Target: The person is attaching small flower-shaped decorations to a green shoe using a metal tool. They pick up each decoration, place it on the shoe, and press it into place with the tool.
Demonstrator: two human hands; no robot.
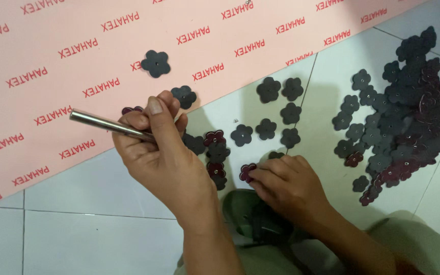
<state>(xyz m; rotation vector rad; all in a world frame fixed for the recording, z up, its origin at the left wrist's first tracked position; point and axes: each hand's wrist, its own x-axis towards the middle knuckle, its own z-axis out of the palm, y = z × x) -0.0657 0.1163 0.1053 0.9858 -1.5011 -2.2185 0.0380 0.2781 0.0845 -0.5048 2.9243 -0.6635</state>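
Observation:
My left hand (161, 153) grips a thin shiny metal rod (105, 124) that points to the left over the pink sheet (52, 61). My right hand (286, 186) pinches a dark maroon flower-shaped leather piece (247, 172) against the white tiled floor (87, 224). Between the two hands lies a small column of overlapping flower pieces (216, 153), dark grey and maroon. One dark flower (156, 63) lies alone on the pink sheet, another (185, 96) sits just past my left fingertips.
A big heap of dark and maroon flower pieces (408, 107) covers the tiles at the right. Several single flowers (280, 109) lie spread in the middle, with a tiny metal rivet (236, 120) near them. My knees in green cloth (413, 244) fill the bottom edge.

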